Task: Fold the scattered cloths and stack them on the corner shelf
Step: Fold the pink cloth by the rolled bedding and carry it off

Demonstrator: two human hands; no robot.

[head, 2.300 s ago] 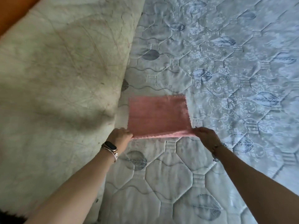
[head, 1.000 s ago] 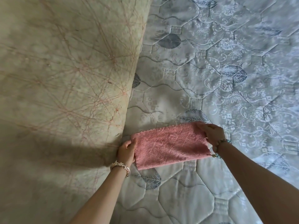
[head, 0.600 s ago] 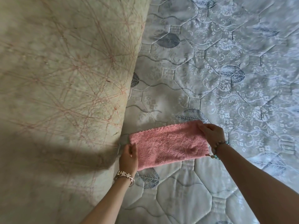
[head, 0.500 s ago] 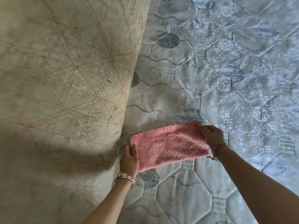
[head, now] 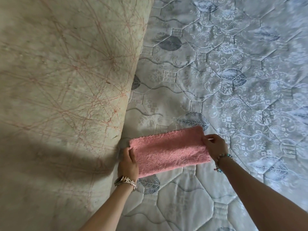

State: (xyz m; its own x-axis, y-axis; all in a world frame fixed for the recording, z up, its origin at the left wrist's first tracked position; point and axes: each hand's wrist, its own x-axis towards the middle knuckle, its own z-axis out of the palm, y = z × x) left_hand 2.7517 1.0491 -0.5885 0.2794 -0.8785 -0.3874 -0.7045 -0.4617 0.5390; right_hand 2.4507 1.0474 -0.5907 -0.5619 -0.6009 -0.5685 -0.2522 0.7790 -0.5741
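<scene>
Head view, looking down on a quilted mattress, pale blue-grey, stitched in octagons with printed leaves and scrolling flowers. Lying on it toward the lower middle, a pink terry cloth, folded to a long rectangle, tilted so its right end sits higher in the frame than its left, with a scalloped edge along the top. At the cloth's left end, the left hand, thumb laid over the top face and fingers curled under the short edge, pinching the fabric there; on that wrist a bracelet of small white flowers beside a band. At the cloth's right end, the right hand, thumb and fingertips closed on the upper right corner, the rest of the fingers bent above the fabric; on that wrist a beaded bracelet with teal and pink beads. Both bare forearms reaching in from the bottom edge. Filling the left half, a large beige felt-like surface, crossed by thin reddish threads, curving down to meet the mattress just beside the cloth's left end, with a broad shadow across its lower part. No corner shelf in the frame.
</scene>
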